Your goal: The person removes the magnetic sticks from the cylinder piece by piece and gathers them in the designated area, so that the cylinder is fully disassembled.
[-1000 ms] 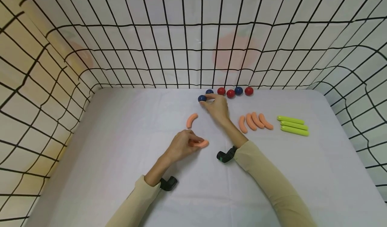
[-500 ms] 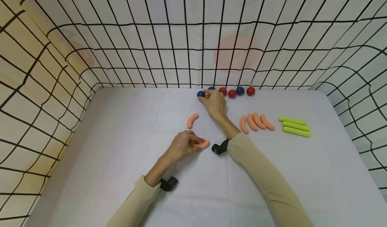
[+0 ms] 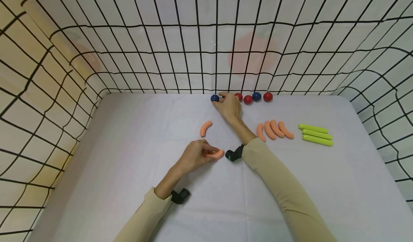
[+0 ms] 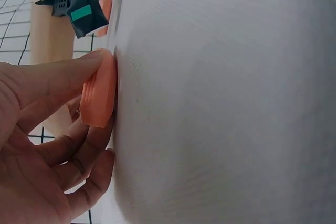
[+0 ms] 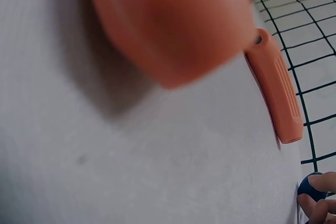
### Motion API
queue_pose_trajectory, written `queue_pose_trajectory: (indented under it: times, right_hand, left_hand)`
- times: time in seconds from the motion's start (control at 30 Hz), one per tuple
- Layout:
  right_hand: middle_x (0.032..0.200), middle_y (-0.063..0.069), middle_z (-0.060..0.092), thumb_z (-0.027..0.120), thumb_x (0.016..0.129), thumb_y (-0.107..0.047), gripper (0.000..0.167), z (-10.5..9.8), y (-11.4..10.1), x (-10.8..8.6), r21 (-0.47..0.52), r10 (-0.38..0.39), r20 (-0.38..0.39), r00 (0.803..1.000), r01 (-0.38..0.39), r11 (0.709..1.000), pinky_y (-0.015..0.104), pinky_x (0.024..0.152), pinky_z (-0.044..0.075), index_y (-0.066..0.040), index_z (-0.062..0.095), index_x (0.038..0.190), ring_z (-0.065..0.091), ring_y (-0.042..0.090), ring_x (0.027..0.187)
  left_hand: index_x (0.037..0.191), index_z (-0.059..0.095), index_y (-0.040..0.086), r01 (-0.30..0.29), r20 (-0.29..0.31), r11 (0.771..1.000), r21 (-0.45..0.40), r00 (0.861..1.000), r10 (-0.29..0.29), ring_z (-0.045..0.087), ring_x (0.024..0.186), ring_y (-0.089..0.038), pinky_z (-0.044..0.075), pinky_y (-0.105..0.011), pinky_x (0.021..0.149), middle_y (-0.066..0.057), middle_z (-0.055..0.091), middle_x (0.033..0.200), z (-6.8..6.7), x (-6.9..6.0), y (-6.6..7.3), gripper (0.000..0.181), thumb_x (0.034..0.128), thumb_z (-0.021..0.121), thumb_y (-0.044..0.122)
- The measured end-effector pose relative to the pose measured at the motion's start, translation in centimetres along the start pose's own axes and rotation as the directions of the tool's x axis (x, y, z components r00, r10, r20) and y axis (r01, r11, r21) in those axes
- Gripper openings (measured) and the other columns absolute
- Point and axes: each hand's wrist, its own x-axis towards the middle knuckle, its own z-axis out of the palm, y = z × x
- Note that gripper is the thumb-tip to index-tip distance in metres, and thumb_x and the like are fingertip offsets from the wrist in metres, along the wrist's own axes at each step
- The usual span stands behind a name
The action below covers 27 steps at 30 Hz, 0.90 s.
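Near the middle of the table, my left hand [image 3: 194, 156] pinches a curved orange plastic piece [image 3: 218, 154] between thumb and fingers. In the left wrist view this piece [image 4: 100, 90] shows shallow grooves and sits close against the cloth. Further back, my right hand [image 3: 229, 107] holds a dark blue ball [image 3: 214, 98] by thumb and fingertips near the back edge. The right wrist view shows the ball [image 5: 310, 186] partly covered by fingers. Between the two hands, a loose curved orange piece [image 3: 205, 128] lies on the cloth.
Right of my right hand are red balls [image 3: 267, 96] and another blue ball [image 3: 256, 96]. Several curved orange pieces [image 3: 269, 130] lie nearer, then three lime-green sticks [image 3: 317, 140]. A black wire grid [image 3: 200, 52] surrounds the white-covered table [image 3: 122, 156].
My right hand has moved slightly away toward the back edge with the blue ball, and now hides the other blue ball behind it. My left hand has stayed in place.
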Motion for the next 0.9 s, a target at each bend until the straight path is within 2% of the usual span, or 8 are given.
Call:
queue_pose_trajectory:
  times: [0.3,0.5,0.57,0.67,0.77,0.9]
  right_hand:
    - [0.091,0.009,0.08,0.081,0.088,-0.023,0.044,0.2,0.0,-0.1,-0.015,-0.003,0.007,1.0,0.003,1.0,0.04,0.072,0.052,-0.007,0.073,0.129,0.073,0.025,0.083]
    - [0.09,0.009,0.08,0.081,0.088,-0.024,0.048,-0.1,0.1,-0.1,-0.029,0.016,0.011,1.0,-0.015,0.999,0.043,0.077,0.054,-0.008,0.071,0.132,0.073,0.025,0.084]
    - [0.089,0.009,0.08,0.081,0.088,-0.025,0.049,-0.4,0.1,-0.3,-0.031,0.009,0.002,1.0,-0.009,0.999,0.041,0.075,0.054,-0.009,0.071,0.133,0.073,0.023,0.079]
    - [0.088,0.008,0.08,0.081,0.089,-0.025,0.049,-1.6,-0.1,-0.9,-0.027,-0.014,-0.003,1.0,0.014,1.0,0.034,0.066,0.053,-0.01,0.07,0.134,0.07,0.018,0.06]
    - [0.089,0.01,0.081,0.08,0.091,-0.025,0.05,-3.5,-0.5,-2.0,-0.013,-0.046,0.023,0.999,0.046,0.999,0.027,0.055,0.046,-0.009,0.068,0.136,0.061,0.012,0.042]
    - [0.096,0.012,0.081,0.076,0.095,-0.026,0.05,-6.5,-0.5,-4.1,0.013,-0.065,0.094,0.993,0.064,0.998,0.021,0.048,0.037,-0.008,0.065,0.14,0.061,0.016,0.039]
  left_hand:
    - [0.107,0.081,0.002,-0.013,0.003,1.0,0.002,1.0,0.013,0.061,0.071,-0.009,0.048,-0.015,0.063,-0.009,0.073,0.085,0.1,-0.1,-0.2,0.025,0.083,0.085,0.003]
    - [0.108,0.081,0.002,-0.016,0.008,1.0,0.007,1.0,0.016,0.061,0.071,-0.011,0.047,-0.015,0.063,-0.009,0.073,0.085,0.1,0.0,-0.1,0.025,0.083,0.085,0.004]
    - [0.108,0.081,0.002,-0.007,0.004,1.0,0.005,1.0,0.007,0.062,0.071,-0.011,0.047,-0.016,0.064,-0.01,0.074,0.085,0.1,0.1,-0.1,0.025,0.0828,0.085,0.003]
    - [0.107,0.081,0.002,0.01,-0.01,1.0,0.007,1.0,-0.01,0.063,0.072,-0.012,0.049,-0.017,0.065,-0.01,0.076,0.088,0.2,0.2,0.0,0.025,0.0829,0.085,0.003]
    - [0.106,0.081,0.001,0.038,-0.028,0.999,0.011,0.999,-0.038,0.064,0.072,-0.012,0.051,-0.018,0.066,-0.01,0.078,0.09,0.4,0.3,0.1,0.024,0.0832,0.085,0.004]
    - [0.104,0.082,0.001,0.092,-0.037,0.996,0.014,0.995,-0.091,0.063,0.069,-0.01,0.05,-0.019,0.063,-0.008,0.076,0.084,0.5,0.3,0.1,0.023,0.0831,0.087,0.009]
